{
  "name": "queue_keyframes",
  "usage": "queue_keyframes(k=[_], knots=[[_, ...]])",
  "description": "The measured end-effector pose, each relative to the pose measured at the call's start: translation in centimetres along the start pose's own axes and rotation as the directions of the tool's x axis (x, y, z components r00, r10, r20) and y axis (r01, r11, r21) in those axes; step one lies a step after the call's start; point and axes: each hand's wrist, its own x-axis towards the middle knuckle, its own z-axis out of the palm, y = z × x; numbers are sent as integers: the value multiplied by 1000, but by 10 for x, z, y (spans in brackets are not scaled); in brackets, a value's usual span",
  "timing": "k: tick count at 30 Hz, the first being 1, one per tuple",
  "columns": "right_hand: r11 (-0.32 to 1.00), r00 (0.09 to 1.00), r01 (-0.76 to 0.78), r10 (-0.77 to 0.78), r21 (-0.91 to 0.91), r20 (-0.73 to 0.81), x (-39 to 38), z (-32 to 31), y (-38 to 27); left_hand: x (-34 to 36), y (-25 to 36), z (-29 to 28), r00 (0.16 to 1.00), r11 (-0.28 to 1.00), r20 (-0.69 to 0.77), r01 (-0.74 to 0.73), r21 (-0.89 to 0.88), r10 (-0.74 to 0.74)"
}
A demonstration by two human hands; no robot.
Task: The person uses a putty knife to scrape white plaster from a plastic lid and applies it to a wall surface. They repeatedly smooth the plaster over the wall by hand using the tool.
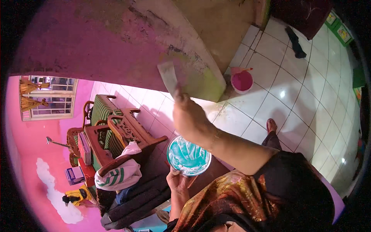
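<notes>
My right hand (185,116) is closed round the handle of a putty knife (167,75), its broad pale blade against or just in front of a worn pink and purple wall (127,50). Whether the blade touches the wall I cannot tell. Lower down, my left hand (178,180) grips the edge of a round teal dish (188,156) smeared with white paste. A thin reddish-brown stick shows beside those fingers, partly hidden. Greenish and bare patches mark the wall end near the blade.
A pink paint bucket (242,81) with a brush across its rim stands on white floor tiles (266,50). A dark cloth (296,42) lies beyond. Carved wooden seats (127,127), draped with a white cloth (119,174), stand left. A person in yellow (79,195) is farther off.
</notes>
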Motion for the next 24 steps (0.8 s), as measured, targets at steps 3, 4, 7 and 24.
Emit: queue_keyframes(k=[3, 4, 7, 24], knots=[[997, 998, 68, -68, -30, -5, -7, -40, 20, -2, 2, -2, 1000, 1000, 19, -12, -10, 12], [989, 984, 112, -124, -95, -131, 3, -58, 25, 2, -1, -2, 999, 1000, 44, -7, -7, 7], [991, 999, -45, 43, -123, -18, 36, -45, 10, -9, 4, -19, 998, 999, -26, -51, -6, 51], [997, 997, -73, 74, -12, 27, -3, -14, 0, 1, 2, 5, 997, 996, 18, 73, 44, -74]])
